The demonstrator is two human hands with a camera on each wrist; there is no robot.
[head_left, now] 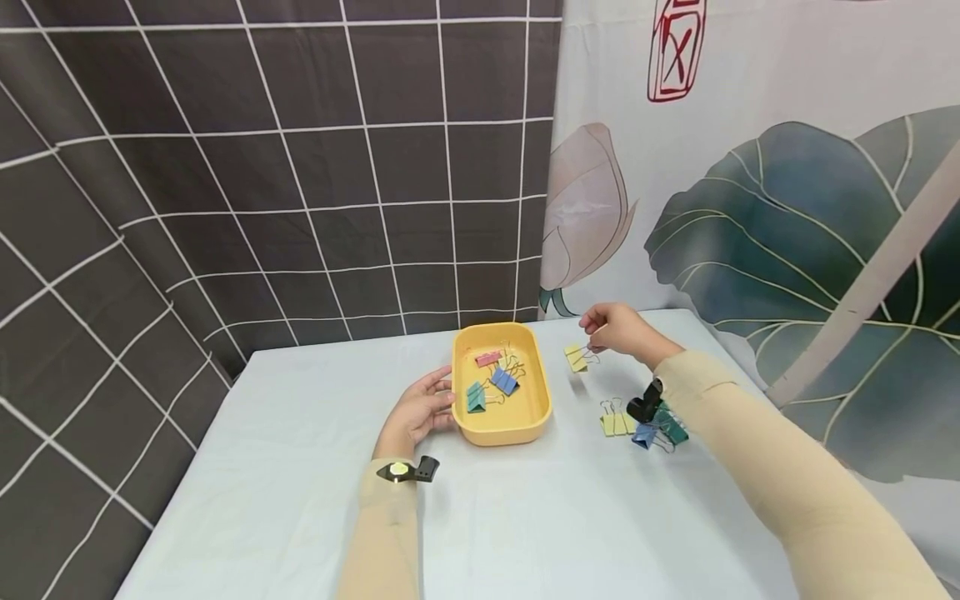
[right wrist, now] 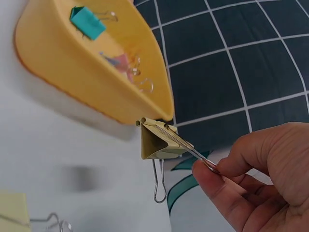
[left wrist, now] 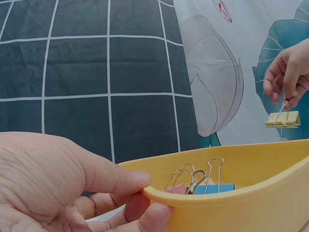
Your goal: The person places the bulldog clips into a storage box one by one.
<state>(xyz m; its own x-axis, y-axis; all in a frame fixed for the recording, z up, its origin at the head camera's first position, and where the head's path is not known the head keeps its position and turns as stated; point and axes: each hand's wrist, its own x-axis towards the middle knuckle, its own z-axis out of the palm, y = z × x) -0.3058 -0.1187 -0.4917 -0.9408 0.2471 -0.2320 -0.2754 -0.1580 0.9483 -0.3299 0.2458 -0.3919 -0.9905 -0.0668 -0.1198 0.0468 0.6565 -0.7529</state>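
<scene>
A yellow binder clip (head_left: pixel 577 358) hangs in the air to the right of the yellow tray (head_left: pixel 501 436). By one of its wire handles my right hand (head_left: pixel 624 330) pinches it between thumb and finger, as the right wrist view shows closely. My left hand (head_left: pixel 422 408) holds the tray's left rim, thumb on top and fingers outside the wall. Inside the tray lie a pink binder clip (head_left: pixel 488 358), a blue binder clip (head_left: pixel 505 381), a teal binder clip (head_left: pixel 476 397) and a pale yellow one, partly hidden among wire handles.
On the white table (head_left: pixel 300 467), below my right forearm, lie another yellow binder clip (head_left: pixel 618 424), a blue one (head_left: pixel 643 435) and a dark green one (head_left: pixel 671 425), partly covered by the wrist camera. A dark grid curtain (head_left: pixel 315 233) and a leaf-printed cloth (head_left: pixel 750 217) stand behind the table.
</scene>
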